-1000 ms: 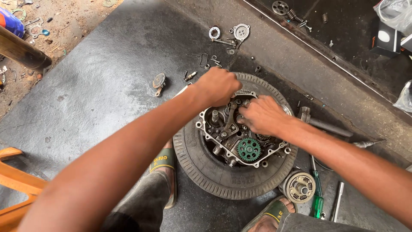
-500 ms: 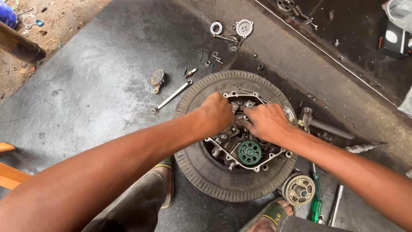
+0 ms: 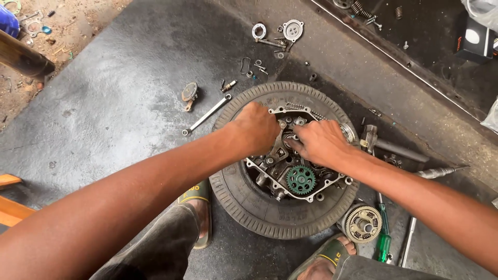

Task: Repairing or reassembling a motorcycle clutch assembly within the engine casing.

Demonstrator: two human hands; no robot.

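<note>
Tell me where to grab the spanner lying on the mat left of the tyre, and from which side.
Grip the spanner at mid-shank, coming from above with fingers across its narrow width. It lies flat and diagonal on the mat, clear of the tyre and the small parts nearby, so the slim straight shank is probably easier to pinch than either end. Both hands are on the engine case.

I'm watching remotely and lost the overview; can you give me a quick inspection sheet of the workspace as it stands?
Surface: dark, oily concrete floor.
Job's things: open engine case lying inside a tyre; green gear exposed in it.
Clutter: spanner, washers and bolts, clutch drum, green screwdriver.
Grippers: left hand and right hand both on parts at the case's upper middle; grips hidden.
Cables: nothing seen.
Surroundings: sandalled feet against the tyre; dirt ground upper left.
</note>
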